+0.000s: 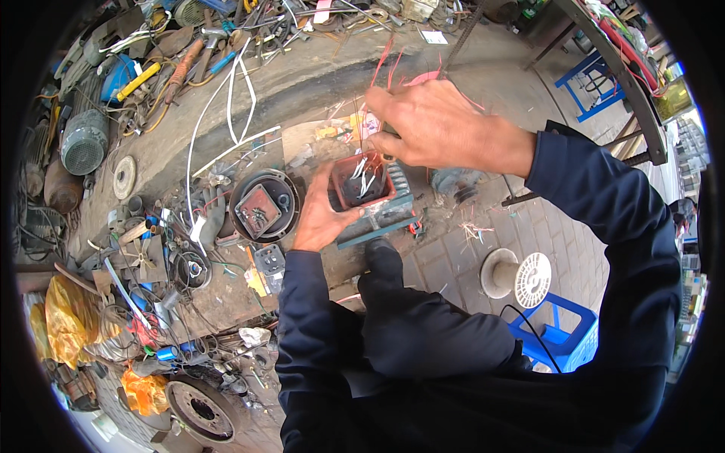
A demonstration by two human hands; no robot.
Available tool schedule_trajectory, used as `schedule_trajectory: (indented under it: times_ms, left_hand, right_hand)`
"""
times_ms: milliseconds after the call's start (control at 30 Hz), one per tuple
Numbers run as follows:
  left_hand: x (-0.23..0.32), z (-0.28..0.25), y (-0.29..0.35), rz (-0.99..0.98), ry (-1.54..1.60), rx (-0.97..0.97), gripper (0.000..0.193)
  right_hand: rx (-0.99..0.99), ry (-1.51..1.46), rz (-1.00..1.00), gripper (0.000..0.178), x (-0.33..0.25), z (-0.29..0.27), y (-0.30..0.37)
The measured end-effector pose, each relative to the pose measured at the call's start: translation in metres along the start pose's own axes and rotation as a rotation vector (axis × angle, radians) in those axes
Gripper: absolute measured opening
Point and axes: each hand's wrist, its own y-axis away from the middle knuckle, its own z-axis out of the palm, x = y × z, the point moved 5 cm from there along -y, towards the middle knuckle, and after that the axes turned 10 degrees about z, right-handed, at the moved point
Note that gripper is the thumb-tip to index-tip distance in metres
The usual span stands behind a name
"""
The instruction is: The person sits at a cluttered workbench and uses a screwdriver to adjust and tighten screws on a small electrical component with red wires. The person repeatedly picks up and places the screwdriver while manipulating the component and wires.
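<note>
A grey-blue finned motor housing (pixel 377 221) sits in front of me, with a square, red-edged terminal box (pixel 349 202) opening upward. White-sleeved wire ends (pixel 365 183) stick up inside the box. My left hand (pixel 325 217) grips the near left side of the box, thumb and fingers spread around its wall. Above the box's far right corner is my right hand (pixel 445 124), its fingers pinched together. Thin wires show near its fingertips, but what it holds is mostly hidden.
Left of the motor lie a round end cover (pixel 264 205) and a dark terminal block (pixel 269 260). Tools, wires and motor parts crowd the bench's left and far sides. A white spool (pixel 500 273) and a blue plastic stool (pixel 563 340) stand on the paving at right.
</note>
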Motion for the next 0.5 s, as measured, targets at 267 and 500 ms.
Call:
schedule_trajectory:
  times_ms: [267,500]
  left_hand:
    - [0.000,-0.001,0.000,-0.056,-0.036,-0.061,0.109]
    - [0.004,-0.002,-0.001,0.005,-0.073,-0.029,0.105]
  right_hand:
    - [0.212,-0.099,-0.184,0.045,-0.006,-0.008,0.003]
    - [0.195,-0.153,-0.227,0.048,-0.002,-0.005,0.002]
